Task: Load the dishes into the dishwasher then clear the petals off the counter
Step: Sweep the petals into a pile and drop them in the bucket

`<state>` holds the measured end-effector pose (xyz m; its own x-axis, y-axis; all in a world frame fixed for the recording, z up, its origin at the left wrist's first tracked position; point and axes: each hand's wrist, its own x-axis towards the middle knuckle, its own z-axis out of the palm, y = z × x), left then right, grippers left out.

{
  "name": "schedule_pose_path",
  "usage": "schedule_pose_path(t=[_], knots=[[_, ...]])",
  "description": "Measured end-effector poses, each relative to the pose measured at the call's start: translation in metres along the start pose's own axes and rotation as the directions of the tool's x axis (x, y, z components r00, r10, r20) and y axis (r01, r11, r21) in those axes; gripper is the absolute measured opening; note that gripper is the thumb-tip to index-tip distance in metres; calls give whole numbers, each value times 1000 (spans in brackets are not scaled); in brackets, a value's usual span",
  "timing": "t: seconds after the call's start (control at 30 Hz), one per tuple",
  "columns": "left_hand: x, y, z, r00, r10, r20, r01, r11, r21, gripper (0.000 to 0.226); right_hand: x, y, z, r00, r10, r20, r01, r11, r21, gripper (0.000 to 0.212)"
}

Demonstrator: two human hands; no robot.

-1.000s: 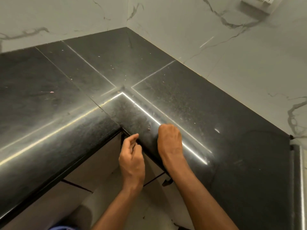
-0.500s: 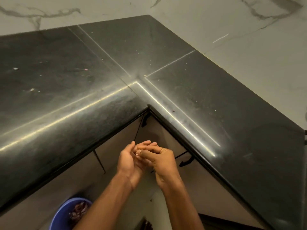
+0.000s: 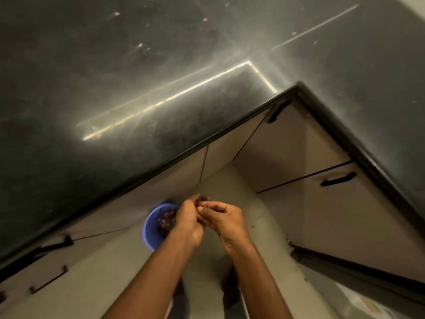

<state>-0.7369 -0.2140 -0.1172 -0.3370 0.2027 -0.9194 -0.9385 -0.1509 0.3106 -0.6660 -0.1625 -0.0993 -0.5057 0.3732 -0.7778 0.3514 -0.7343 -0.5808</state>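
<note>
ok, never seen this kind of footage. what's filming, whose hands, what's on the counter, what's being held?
No robot here: a person wears a camera on the head, looking down. The left hand and right hand meet below the edge of the dark counter, fingers together above a blue bowl that sits on the floor with dark petals in it. What the fingers pinch is too small to tell. A few petal bits lie on the counter. Cabinet doors stand below.
</note>
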Motion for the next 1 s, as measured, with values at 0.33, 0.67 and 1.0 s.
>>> schedule_pose_path(t=[0.33, 0.67, 1.0], knots=[[104, -18, -124, 978, 91, -188, -29, 950, 310, 29, 126, 173, 8, 995, 54, -88, -82, 931, -355, 14], [167, -19, -155, 976, 9, -218, 68, 937, 343, 55, 204, 243, 18, 974, 72, -213, -191, 765, -615, 26], [177, -8, -169, 977, -11, -214, 122, 851, 511, 62, 179, 236, 10, 968, -69, -240, -124, 701, -702, 15]])
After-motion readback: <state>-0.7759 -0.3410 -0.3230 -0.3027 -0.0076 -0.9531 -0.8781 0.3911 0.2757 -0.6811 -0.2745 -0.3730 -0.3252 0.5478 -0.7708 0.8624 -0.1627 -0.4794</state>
